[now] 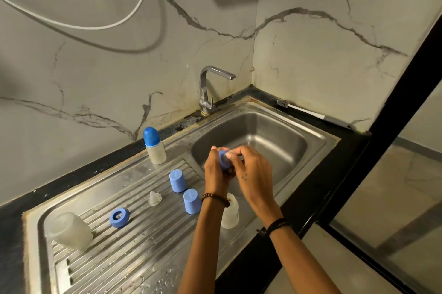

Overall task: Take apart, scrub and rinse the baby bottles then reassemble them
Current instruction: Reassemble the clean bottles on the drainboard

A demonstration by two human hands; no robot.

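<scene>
While an upturned bottle (71, 231) lies at the surface's near left corner, a blue ring (119, 217), a teat (155, 198) and two caps (192, 201) stand mid-drainboard. Over the sink's (318, 137) near edge, both hands' fingers (233, 155) grip another blue ring (224, 160): left hand (215, 171), right hand (253, 174). A capped bottle (155, 146) stands at the far edge.

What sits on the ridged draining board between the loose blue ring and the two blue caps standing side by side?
In the head view, a small clear silicone teat lies between the blue ring and the blue caps, touching neither.

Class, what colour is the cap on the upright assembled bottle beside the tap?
Blue cap, head view.
</scene>
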